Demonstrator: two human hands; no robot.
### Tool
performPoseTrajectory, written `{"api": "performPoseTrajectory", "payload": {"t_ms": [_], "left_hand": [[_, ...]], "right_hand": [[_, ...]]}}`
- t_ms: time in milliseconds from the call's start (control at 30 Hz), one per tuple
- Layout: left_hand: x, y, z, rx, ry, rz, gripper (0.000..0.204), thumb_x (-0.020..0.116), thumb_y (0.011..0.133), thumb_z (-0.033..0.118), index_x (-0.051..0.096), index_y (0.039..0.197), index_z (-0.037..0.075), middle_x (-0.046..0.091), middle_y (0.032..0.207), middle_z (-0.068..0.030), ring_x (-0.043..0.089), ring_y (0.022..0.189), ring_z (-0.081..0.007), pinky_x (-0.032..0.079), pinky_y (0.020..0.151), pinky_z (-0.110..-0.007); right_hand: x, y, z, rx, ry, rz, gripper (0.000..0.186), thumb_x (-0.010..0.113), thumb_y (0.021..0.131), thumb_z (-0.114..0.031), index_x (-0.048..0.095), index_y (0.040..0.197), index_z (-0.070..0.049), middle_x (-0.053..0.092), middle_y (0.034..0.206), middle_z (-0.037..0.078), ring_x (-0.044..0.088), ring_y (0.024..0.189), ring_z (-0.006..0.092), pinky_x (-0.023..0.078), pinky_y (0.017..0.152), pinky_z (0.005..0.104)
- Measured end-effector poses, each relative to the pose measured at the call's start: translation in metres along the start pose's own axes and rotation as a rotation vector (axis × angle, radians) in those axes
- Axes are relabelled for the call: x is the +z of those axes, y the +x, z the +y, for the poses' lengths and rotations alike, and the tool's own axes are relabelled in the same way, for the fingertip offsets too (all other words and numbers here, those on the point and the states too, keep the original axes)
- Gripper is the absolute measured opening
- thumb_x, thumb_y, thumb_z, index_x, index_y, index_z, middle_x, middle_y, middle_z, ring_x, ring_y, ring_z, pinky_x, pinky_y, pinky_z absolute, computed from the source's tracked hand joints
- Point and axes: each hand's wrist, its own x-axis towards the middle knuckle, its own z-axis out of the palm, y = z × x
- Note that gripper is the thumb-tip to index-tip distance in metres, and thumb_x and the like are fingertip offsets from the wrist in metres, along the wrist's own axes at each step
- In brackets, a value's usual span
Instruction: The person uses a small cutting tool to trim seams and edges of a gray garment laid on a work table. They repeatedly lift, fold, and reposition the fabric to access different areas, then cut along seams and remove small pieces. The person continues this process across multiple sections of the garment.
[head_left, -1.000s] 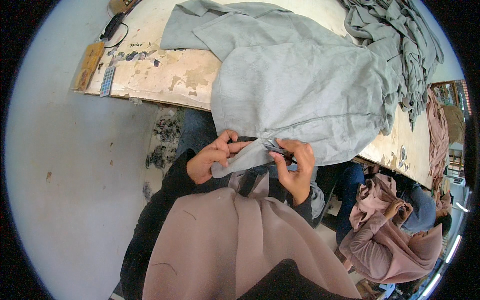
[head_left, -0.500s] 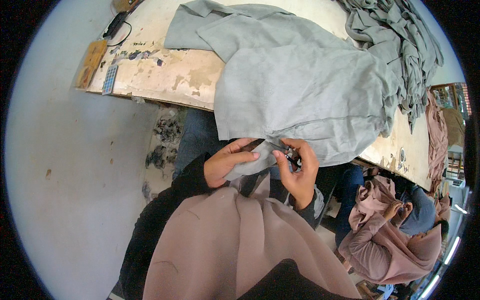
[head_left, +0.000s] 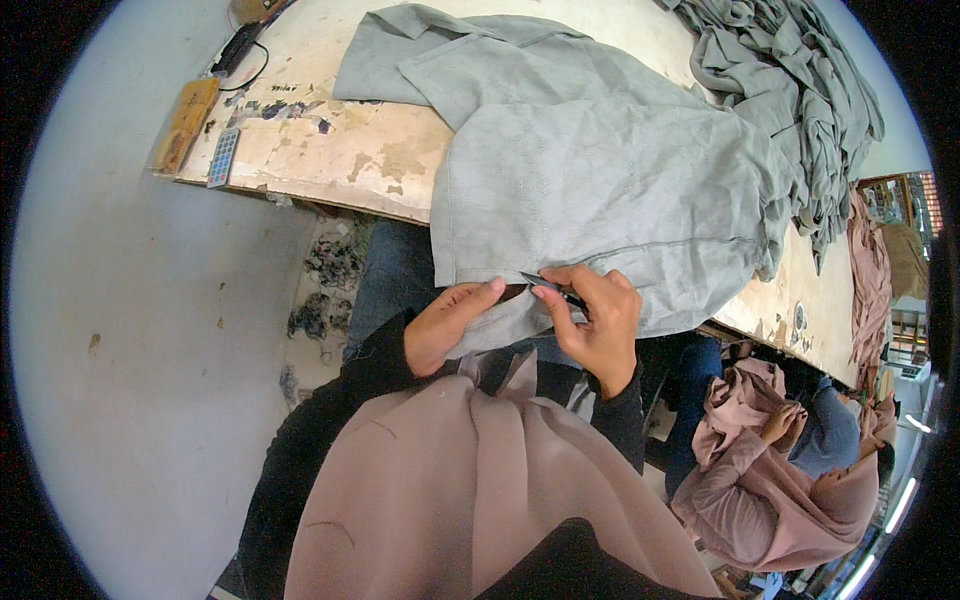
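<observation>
A grey garment [head_left: 600,185] spreads over the table, its near edge hanging over the front side. My left hand [head_left: 447,322] pinches the folded hem between thumb and fingers. In my right hand [head_left: 598,325] is a pair of small dark thread snips [head_left: 532,280], their blades pointing left and lying against the hem close to my left fingertips. The handles are mostly hidden in the palm. I cannot make out any thread at the blades.
The worn wooden table [head_left: 390,155] has peeling patches. More grey cloth [head_left: 790,110] is heaped at the far right. A remote control [head_left: 223,158] and a yellowish wooden block [head_left: 187,125] lie at the left edge. At right, a co-worker [head_left: 770,490] handles pink cloth [head_left: 735,410].
The snips have turned so their blades now point left and show at the hem. My left thumb has moved up and left along the hem, and the cloth edge is flatter.
</observation>
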Motion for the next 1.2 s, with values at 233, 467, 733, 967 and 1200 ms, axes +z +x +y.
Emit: {"api": "performPoseTrajectory", "payload": {"t_ms": [233, 467, 733, 967, 1200], "left_hand": [[0.002, 0.002, 0.000, 0.075, 0.242, 0.074, 0.042, 0.057, 0.104, 0.039, 0.072, 0.109, 0.000, 0.072, 0.096, -0.0038, 0.064, 0.085, -0.0070, 0.051, 0.078, -0.022], [0.002, 0.000, 0.003, 0.146, 0.414, 0.105, 0.044, 0.056, 0.105, 0.039, 0.073, 0.105, -0.003, 0.069, 0.091, 0.0001, 0.058, 0.081, -0.0026, 0.047, 0.073, -0.021], [-0.001, -0.002, -0.001, 0.343, 0.568, 0.134, 0.042, 0.055, 0.106, 0.033, 0.072, 0.102, -0.005, 0.064, 0.085, 0.0035, 0.052, 0.082, -0.0019, 0.045, 0.072, -0.023], [0.006, -0.015, 0.031, 0.407, 0.678, 0.309, 0.037, 0.055, 0.105, 0.029, 0.075, 0.102, -0.003, 0.071, 0.090, -0.0016, 0.059, 0.086, -0.0069, 0.048, 0.080, -0.026], [-0.033, -0.009, 0.166, 0.788, 1.199, 0.590, 0.045, 0.060, 0.099, 0.043, 0.069, 0.084, 0.001, 0.063, 0.072, -0.0058, 0.059, 0.069, -0.0155, 0.047, 0.067, -0.031]], "right_hand": [[0.003, 0.002, -0.004, -0.027, -0.025, 0.030, 0.015, 0.078, 0.083, -0.023, 0.072, 0.089, -0.011, 0.071, 0.078, 0.003, 0.060, 0.058, 0.0224, 0.035, 0.056, 0.0339], [0.005, 0.003, -0.006, -0.021, -0.037, 0.002, 0.014, 0.077, 0.083, -0.023, 0.072, 0.087, -0.011, 0.072, 0.077, 0.004, 0.061, 0.058, 0.0223, 0.037, 0.056, 0.0344], [0.012, 0.002, -0.016, 0.025, 0.097, 0.036, 0.018, 0.082, 0.078, -0.019, 0.073, 0.090, -0.009, 0.073, 0.078, 0.005, 0.057, 0.054, 0.0214, 0.038, 0.057, 0.0314], [0.014, -0.004, 0.002, 0.078, -0.007, 0.203, 0.024, 0.078, 0.084, -0.025, 0.071, 0.100, -0.010, 0.071, 0.082, 0.007, 0.064, 0.066, 0.0258, 0.045, 0.061, 0.0355], [-0.020, 0.017, 0.090, 0.328, -0.206, 0.279, 0.028, 0.071, 0.092, -0.030, 0.064, 0.107, -0.006, 0.072, 0.090, 0.014, 0.068, 0.077, 0.0333, 0.050, 0.068, 0.0398]]}}
